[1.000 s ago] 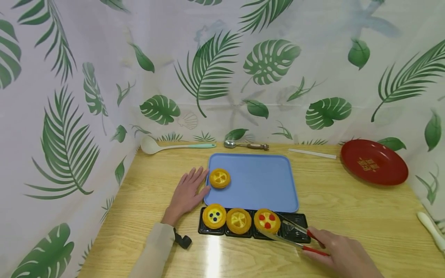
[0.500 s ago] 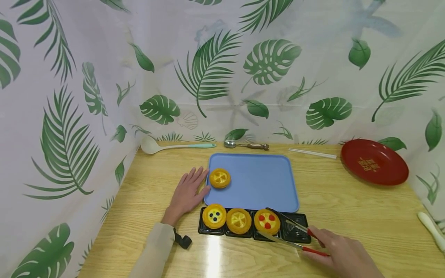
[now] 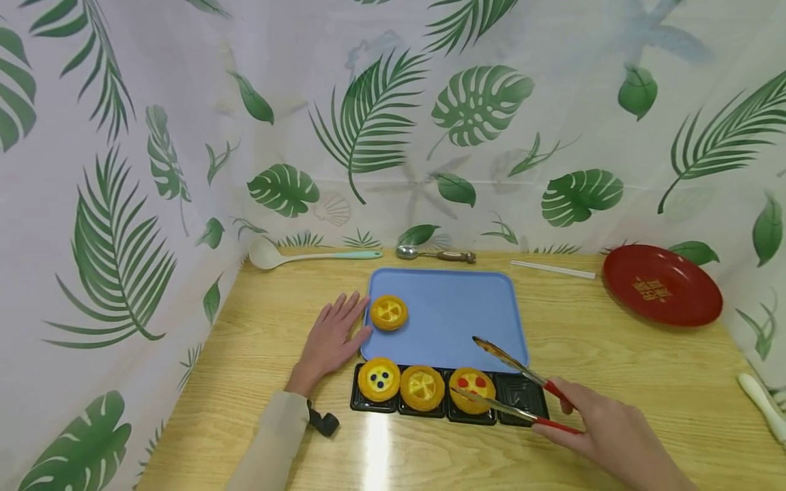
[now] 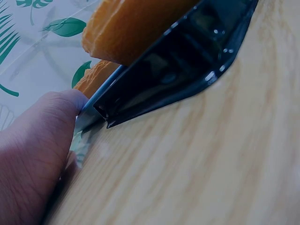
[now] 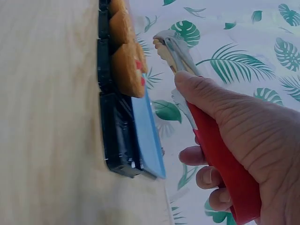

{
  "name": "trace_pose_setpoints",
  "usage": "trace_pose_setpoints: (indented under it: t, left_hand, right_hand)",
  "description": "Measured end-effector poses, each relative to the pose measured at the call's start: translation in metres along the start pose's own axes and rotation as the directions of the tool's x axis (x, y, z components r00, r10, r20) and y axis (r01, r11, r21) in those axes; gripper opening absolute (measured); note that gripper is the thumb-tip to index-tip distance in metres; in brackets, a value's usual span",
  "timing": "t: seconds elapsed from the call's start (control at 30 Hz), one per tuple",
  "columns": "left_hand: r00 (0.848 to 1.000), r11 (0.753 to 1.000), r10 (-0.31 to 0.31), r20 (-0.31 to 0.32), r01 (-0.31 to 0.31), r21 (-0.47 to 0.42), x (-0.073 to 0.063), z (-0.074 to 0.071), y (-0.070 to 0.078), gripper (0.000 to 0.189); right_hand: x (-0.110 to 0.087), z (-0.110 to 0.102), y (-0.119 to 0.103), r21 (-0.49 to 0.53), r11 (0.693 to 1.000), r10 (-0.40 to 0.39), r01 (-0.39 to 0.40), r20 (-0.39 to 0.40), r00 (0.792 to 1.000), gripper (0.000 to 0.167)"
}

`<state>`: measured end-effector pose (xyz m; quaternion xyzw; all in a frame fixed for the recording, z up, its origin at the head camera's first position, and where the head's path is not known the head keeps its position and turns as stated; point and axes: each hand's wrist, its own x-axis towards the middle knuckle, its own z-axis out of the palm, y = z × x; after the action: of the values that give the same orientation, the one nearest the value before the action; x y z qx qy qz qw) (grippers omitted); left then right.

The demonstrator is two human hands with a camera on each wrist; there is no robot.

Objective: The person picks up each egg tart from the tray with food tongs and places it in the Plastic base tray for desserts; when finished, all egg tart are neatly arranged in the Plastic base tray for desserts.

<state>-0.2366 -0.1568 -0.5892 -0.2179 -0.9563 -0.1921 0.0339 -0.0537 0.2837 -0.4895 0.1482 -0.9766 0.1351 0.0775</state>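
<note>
In the head view, my right hand (image 3: 614,426) grips red-handled tongs (image 5: 225,168) with their arms spread and nothing between the tips. One tip hangs over the blue tray (image 3: 454,307); the other overlaps the egg tart topped with red pieces (image 3: 486,385). That tart sits in a black plastic compartment, in one row with a plain egg tart (image 3: 421,389) and a tart with dark blue dots (image 3: 379,379). The rightmost black compartment (image 3: 522,399) holds nothing. My left hand (image 3: 328,344) lies flat, thumb at the blue tray's left edge, near another plain tart (image 3: 389,313).
Along the back of the wooden table (image 3: 589,361) lie a ladle (image 3: 264,255), a spoon (image 3: 439,255) and white chopsticks (image 3: 552,269). A red oval plate (image 3: 666,286) stands back right. Near the right edge is a white utensil (image 3: 763,409). A leaf-patterned sheet hangs behind.
The tongs have lifted from around the red-topped tart and spread wider, one tip now over the blue tray. The tart stays in its compartment. My left hand has not moved.
</note>
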Motion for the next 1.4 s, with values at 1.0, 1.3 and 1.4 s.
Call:
trace_pose_setpoints:
  t: [1.0, 1.3, 1.4]
  left_hand:
    - [1.000, 1.000, 0.020, 0.016, -0.020, 0.019, 0.003, -0.001, -0.002, 0.069]
    - [1.000, 1.000, 0.005, 0.020, -0.006, 0.020, 0.002, -0.002, -0.005, 0.069]
    - [1.000, 1.000, 0.005, 0.024, -0.005, 0.016, 0.002, -0.001, -0.005, 0.069]
  right_hand:
    - [0.151, 0.034, -0.010, 0.104, 0.985, -0.151, 0.140, 0.108, 0.983, 0.050]
    - [0.178, 0.056, -0.023, 0.126, 0.980, -0.178, 0.155, 0.202, 0.963, 0.053]
    - [0.184, 0.063, -0.025, 0.131, 0.978, -0.188, 0.161, 0.221, 0.957, 0.053]
